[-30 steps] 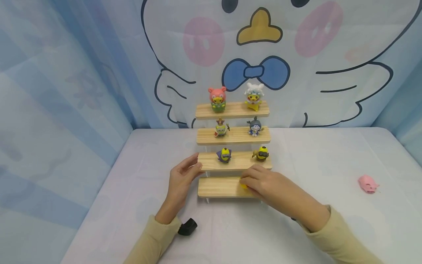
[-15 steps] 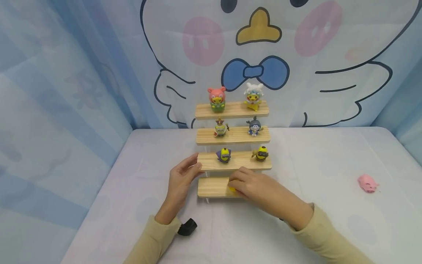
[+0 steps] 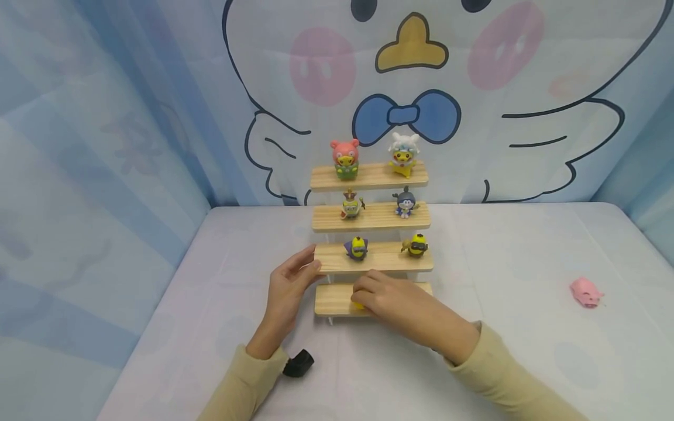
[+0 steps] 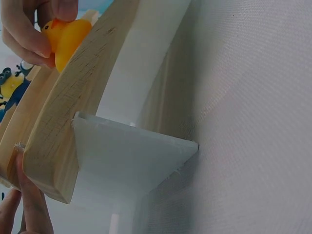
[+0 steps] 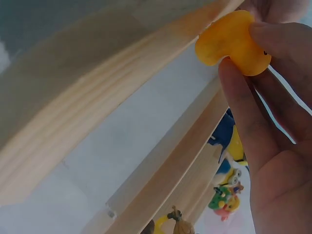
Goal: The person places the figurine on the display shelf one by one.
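Note:
A small yellow rubber duck [image 5: 229, 36] is pinched between the thumb and fingers of my right hand [image 3: 402, 304]. In the left wrist view the duck [image 4: 70, 41] is at the top of the lowest wooden board; whether its base touches the wood is hard to tell. That board [image 3: 332, 301] belongs to a tiered wooden display stand with pale supports. My left hand [image 3: 286, 289] holds the left end of the second board [image 3: 329, 257] from the bottom, thumb at its front edge. Two yellow-headed figures stand on this board, one purple-caped figure [image 3: 357, 248] and one dark-goggled figure [image 3: 417, 245].
Higher boards carry a crowned figure [image 3: 350, 206], a grey-hooded figure [image 3: 405, 203], a pink-hooded figure [image 3: 345, 160] and a white-hooded figure [image 3: 403, 155]. A pink pig toy [image 3: 586, 292] lies on the white table to the right. A printed curtain [image 3: 474, 158] hangs behind.
My right hand has slid left along the lowest board with the duck, from near its right end to about the middle. The left hand keeps its hold on the board above.

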{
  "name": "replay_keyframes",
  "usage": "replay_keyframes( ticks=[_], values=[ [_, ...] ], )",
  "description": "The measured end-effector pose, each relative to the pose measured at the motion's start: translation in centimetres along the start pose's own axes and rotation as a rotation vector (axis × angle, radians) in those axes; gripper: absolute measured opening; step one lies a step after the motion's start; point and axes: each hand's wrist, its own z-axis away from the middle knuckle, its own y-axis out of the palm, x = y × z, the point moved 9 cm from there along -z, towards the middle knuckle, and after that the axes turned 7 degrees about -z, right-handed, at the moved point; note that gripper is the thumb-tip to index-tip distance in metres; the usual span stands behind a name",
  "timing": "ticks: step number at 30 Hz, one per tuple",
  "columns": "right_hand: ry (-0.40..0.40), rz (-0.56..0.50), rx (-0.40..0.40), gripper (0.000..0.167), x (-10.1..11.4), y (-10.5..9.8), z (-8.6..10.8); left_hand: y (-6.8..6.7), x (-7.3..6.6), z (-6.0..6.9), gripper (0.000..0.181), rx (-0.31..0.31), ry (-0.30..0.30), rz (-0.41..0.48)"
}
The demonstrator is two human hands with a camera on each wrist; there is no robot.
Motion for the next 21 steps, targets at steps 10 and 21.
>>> replay_keyframes(
  ticks=[10, 21],
  values=[
    [-0.009, 0.013, -0.005, 0.017, 0.0, 0.52, -0.36, -0.03, -0.03, -0.01, 0.042, -0.002, 0.002, 0.001],
    [-0.003, -0.009, -0.012, 0.019, -0.01, 0.49, -0.32, 0.0, -0.03, -0.03, 0.043, 0.004, 0.007, 0.004]
  ],
)
